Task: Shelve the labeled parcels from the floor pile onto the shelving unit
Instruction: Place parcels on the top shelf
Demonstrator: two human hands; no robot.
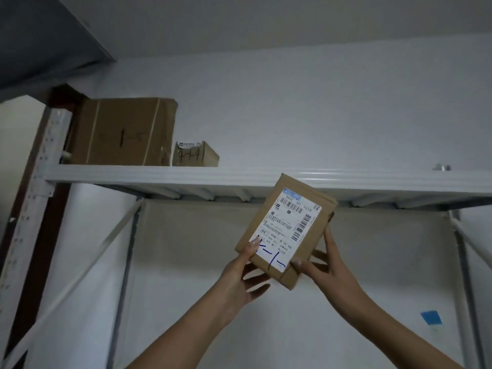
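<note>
Overhead, shelf (159, 174) holds lg box (122, 131), sm box (195, 155); hands (239, 278) (330, 265) grip parcel (287, 227).

Only one camera was used, worn on the person's head. It looked up from below the top shelf (186, 177), so the shelf's underside showed. The left hand (239, 278), right hand (328, 265) and parcel (285, 230) were close to it; the wall (319, 107) sat farther back.

A parcel storeroom: white metal shelving unit (239, 177) against a bare wall, holding hand-numbered cardboard boxes (122, 131).
</note>
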